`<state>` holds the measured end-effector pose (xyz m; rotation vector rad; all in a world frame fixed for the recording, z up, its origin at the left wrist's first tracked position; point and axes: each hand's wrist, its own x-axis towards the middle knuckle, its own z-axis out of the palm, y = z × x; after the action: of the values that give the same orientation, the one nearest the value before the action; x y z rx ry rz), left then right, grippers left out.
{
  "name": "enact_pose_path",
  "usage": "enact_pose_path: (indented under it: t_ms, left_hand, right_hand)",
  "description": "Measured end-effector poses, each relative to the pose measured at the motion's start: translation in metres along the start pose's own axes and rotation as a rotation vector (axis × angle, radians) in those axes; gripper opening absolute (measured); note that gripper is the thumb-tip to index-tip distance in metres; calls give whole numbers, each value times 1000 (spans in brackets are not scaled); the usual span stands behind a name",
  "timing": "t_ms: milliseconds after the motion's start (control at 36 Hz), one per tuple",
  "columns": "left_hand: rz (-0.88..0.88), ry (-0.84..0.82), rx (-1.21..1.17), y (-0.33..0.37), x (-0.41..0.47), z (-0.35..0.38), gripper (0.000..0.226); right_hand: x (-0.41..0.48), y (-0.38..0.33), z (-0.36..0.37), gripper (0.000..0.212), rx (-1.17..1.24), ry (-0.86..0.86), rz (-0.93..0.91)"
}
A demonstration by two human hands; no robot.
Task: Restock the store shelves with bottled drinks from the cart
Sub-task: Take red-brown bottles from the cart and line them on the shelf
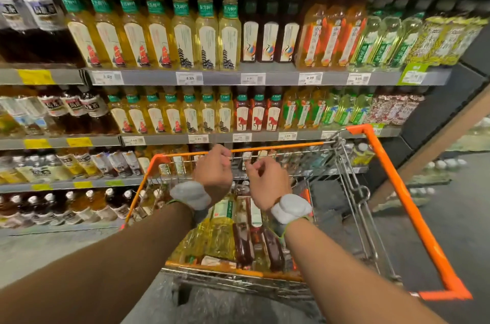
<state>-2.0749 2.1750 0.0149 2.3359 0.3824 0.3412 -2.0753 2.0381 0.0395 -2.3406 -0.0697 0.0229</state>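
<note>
Both hands are hovering over the cart (413, 207), backs toward the camera.
- Left hand (213, 171): fingers (224, 158) are curling inward toward the palm, and nothing is showing in them.
- Right hand (265, 181): fingers (256, 164) are curling too, with the thumb tip sitting close to the index. Nothing is showing between them.
- Each wrist is wearing a pale grey, rounded, padded band (191, 195).

Surroundings:
- Just beyond the fingers, the cart's far rim, an orange bar over thin chrome wire, is crossing between the hands and the shelves (217, 77).
- The cart's orange handle is running down the right side, well right of the right fingers.
- The shelves are grey metal and are carrying white price tags (189, 78) and some yellow ones along their edges.
- Shelf bottles (183, 39) are standing upright in tight rows above and beyond the fingers. They are clear plastic holding pale yellow, amber and dark liquid, with tall paper labels.
- The grey floor (450, 230) is showing to the right.

Task items:
- Cart bottles (220, 238) are lying flat in the basket, below the fingers and nearer the person than they are.
- Yellow ones are lying below the left wrist, and dark brown ones (242, 244) are lying between the forearms.
- Their long axes are running away from the person toward the shelves. Which end carries the caps is unclear.
</note>
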Motion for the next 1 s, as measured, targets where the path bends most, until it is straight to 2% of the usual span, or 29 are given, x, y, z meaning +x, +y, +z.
enact_pose_path:
  t_ms: [83,167,278,417,583,861,944,1000]
  left_hand:
    - [-95,-53,0,-12,-4,23,25]
    - [-76,-101,45,-28,-10,44,28]
    - [-163,-115,29,-58,-16,76,16]
    - [-228,-138,52,-83,-18,104,14]
    - [-290,-155,47,-113,-28,135,18]
    - [-341,-269,48,-161,-32,203,22]
    - [-345,-336,84,-170,-32,225,23]
    - [-370,-352,124,-174,-31,232,26]
  right_hand:
    - [8,23,13,19,15,-69,52]
    - [15,43,29,18,38,-89,77]
    - [28,73,58,25,40,-115,117]
    - [33,104,90,20,33,-161,93]
    - [33,137,135,22,11,-160,62]
    - [48,209,167,12,-38,-135,223]
    - [48,225,177,13,-117,-234,256]
    - [50,223,182,16,-167,-297,207]
